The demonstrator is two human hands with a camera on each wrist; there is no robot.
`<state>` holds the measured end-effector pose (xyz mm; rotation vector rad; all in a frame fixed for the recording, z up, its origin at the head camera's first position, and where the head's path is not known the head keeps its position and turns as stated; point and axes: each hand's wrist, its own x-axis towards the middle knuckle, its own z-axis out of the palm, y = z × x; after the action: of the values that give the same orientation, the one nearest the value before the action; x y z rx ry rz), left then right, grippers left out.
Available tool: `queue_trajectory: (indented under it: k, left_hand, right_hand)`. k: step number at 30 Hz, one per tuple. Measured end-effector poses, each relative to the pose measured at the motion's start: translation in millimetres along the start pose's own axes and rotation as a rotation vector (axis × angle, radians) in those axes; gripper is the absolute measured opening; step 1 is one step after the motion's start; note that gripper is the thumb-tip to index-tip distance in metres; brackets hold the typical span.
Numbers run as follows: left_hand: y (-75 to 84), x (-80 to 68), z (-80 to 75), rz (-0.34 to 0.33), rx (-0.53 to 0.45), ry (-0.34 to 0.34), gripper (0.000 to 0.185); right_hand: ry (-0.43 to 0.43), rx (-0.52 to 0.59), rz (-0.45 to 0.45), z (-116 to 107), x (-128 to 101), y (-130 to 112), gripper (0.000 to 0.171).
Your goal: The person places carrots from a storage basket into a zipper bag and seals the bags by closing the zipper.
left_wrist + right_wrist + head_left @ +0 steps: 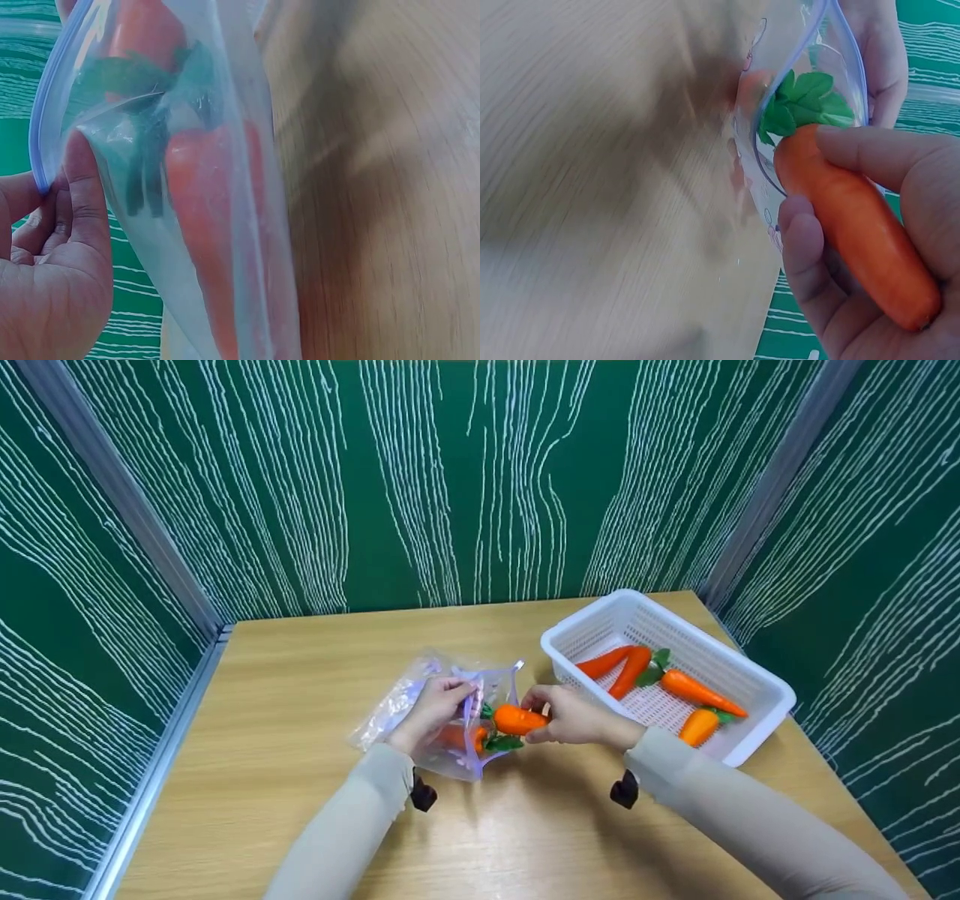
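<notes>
Right hand (870,247) curled round toy carrot (855,217), leaf end entering zip bag (450,712) mouth at counter (300,660) centre. Left hand (435,709) pinching bag rim open. Carrot probably light, stiff, smooth: grip mid-body. Bag limp, slippery.

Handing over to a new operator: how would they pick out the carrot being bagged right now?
On the wooden table, left of the white basket, lies a clear zip bag. The carrot at its mouth is the only one gripped by the right hand.
</notes>
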<state>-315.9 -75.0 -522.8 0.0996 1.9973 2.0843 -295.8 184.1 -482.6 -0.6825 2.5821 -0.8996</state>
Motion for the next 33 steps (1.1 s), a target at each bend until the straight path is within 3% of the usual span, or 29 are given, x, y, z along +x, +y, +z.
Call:
queue_trajectory:
  k: [9,14,23,33]
  left_hand:
    - [1.9,1.4,-0.7,-0.027,0.024,-0.001,0.033]
    - [1.4,0.8,-0.3,-0.008,0.014,-0.004,0.031]
    - [1.2,-0.5,0.8,0.007,-0.011,-0.024,0.031]
    - [0.1,-0.1,0.7,0.014,0.027,-0.010,0.029]
  right_hand:
    - [-0.002,-0.047,-0.120,4,5,-3,0.037]
    - [0.021,-0.036,-0.167,5,6,-5,0.036]
    - [0.063,0.001,-0.175,18,10,-4,0.025]
    - [0.095,0.059,-0.166,33,12,-2,0.028]
